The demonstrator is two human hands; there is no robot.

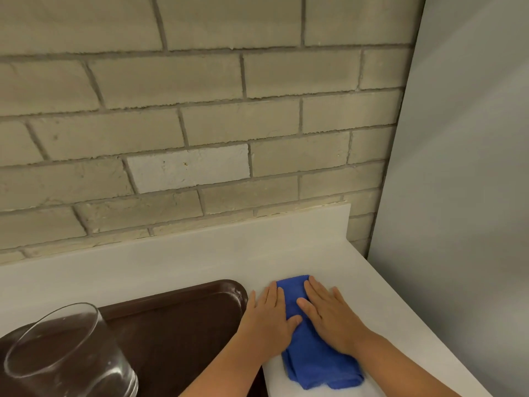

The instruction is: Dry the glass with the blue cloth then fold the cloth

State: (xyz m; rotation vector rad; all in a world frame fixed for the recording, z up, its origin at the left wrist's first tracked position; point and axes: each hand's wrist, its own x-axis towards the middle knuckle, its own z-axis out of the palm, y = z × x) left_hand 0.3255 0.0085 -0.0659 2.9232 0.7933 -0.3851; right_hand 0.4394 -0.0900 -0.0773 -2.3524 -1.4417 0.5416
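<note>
A blue cloth (312,359) lies folded into a narrow strip on the white counter (200,262). My left hand (269,319) rests flat with fingers spread on the cloth's left edge and the counter beside it. My right hand (332,316) presses flat on top of the cloth, fingers apart. Neither hand grips anything. A clear glass (71,356) stands at the lower left on a brown tray (177,316), well left of both hands.
A brick wall (200,124) rises behind the counter's low white backsplash. A grey panel (463,167) closes off the right side, just past the counter's right edge. The tray's right rim lies close to my left hand.
</note>
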